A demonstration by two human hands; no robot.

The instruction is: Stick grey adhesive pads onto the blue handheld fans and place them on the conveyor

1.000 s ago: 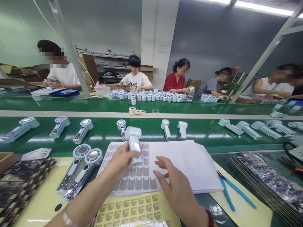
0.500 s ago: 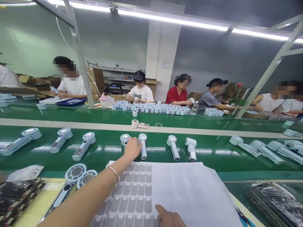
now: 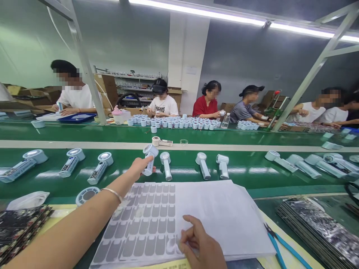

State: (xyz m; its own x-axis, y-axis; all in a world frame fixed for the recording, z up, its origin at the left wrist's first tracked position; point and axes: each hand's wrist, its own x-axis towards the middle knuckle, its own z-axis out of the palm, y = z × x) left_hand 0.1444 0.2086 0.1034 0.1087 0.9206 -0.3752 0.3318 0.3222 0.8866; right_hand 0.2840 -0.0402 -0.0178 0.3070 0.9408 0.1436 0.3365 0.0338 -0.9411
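Observation:
My left hand (image 3: 139, 167) reaches out over the green conveyor belt (image 3: 179, 164) and grips a pale blue handheld fan (image 3: 149, 158) by its handle, its round head tilted up. Just right of it lies another fan (image 3: 166, 164) flat on the belt. My right hand (image 3: 199, 244) rests near the front on a white sticker sheet (image 3: 157, 220) with rows of grey labels, fingertips pinching at a label. A thin bracelet sits on my left wrist.
Several more fans lie along the belt, such as the one at the far left (image 3: 19, 164) and the one in the middle (image 3: 202, 165). Blue-handled pliers (image 3: 283, 246) and stacked printed cards (image 3: 319, 224) sit at right. Workers sit across a second belt (image 3: 179, 134) with rows of small white parts.
My left hand laid the fan it carried onto the belt, then took hold of the neighbouring fan to its left. My right hand stayed on the sticker sheet.

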